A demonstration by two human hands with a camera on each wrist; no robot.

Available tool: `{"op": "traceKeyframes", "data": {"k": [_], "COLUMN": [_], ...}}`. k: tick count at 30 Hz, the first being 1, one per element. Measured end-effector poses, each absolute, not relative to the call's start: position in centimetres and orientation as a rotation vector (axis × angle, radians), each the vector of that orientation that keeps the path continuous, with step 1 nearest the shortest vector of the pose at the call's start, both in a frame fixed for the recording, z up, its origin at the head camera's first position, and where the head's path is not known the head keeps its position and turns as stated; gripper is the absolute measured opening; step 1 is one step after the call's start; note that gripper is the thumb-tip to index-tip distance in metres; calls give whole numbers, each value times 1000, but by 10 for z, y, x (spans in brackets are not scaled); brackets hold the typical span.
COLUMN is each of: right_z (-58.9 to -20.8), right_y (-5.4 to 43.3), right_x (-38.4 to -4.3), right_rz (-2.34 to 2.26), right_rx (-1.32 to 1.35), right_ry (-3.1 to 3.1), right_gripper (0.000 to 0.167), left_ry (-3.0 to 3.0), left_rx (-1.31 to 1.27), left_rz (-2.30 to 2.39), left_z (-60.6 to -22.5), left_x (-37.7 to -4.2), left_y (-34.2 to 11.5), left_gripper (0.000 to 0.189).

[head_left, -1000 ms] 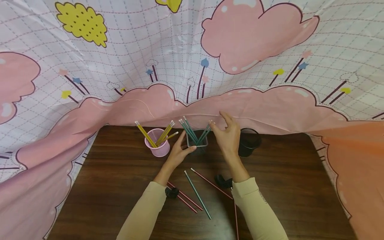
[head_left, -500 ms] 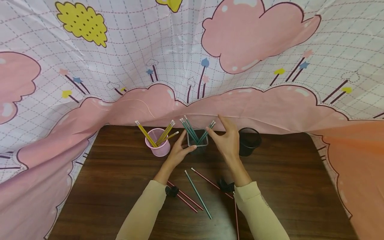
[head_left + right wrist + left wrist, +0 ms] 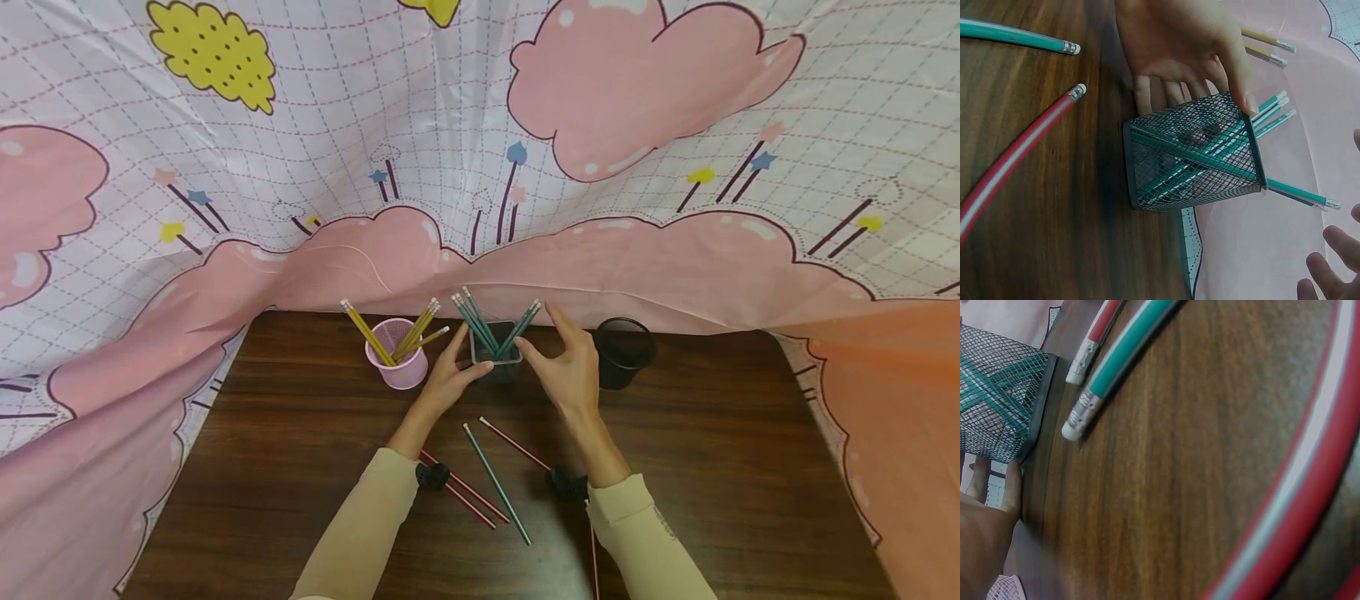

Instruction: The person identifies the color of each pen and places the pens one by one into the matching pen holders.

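A square black mesh pencil holder (image 3: 497, 375) stands near the table's back edge with several green pencils (image 3: 475, 321) leaning in it, erasers up. My left hand (image 3: 447, 379) holds it from the left, thumb at the front rim and fingers along the side; the right wrist view shows this left hand (image 3: 1179, 37) against the mesh. Just right of the holder is my right hand (image 3: 567, 367), thumb and fingers spread, with nothing held. Its thumb tip lies close to the holder's right rim; whether they touch is unclear. In the right wrist view its fingers (image 3: 1329, 275) look apart from the holder.
To the left stands a pink mesh cup (image 3: 403, 375) with several yellow pencils (image 3: 365, 333). A round black mesh cup (image 3: 618, 371) is on the right. Loose on the table lie a green pencil (image 3: 497, 484) and several red pencils (image 3: 516, 444). A patterned cloth (image 3: 480, 275) hangs behind.
My right hand's thumb and fingers have come down from the eraser ends of the right-leaning green pencils to beside the holder's rim. The left hand stays at the holder.
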State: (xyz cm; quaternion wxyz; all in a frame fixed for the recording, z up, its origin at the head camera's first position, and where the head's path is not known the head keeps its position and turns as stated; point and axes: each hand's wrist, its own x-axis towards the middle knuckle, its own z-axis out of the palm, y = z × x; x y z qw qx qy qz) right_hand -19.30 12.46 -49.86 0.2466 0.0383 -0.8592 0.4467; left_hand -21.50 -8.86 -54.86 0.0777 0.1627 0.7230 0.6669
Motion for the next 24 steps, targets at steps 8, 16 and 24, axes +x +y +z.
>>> {"op": "traceKeyframes", "data": {"k": [8, 16, 24], "right_z": [-503, -511, -516], "right_y": [125, 124, 122], "right_x": [-181, -168, -160], "right_rz": [1248, 1259, 1278], "right_rx": [63, 42, 33], "right_ry": [-2381, -2389, -2398], "right_gripper": [68, 67, 66], "left_ry": [2153, 2197, 2216], "left_rx": [487, 525, 500], "left_rz": [2023, 2013, 2007], "left_z": [-552, -551, -547], "left_x": [-215, -213, -212], "left_y": [-87, -87, -86], "left_gripper": [89, 88, 87]}}
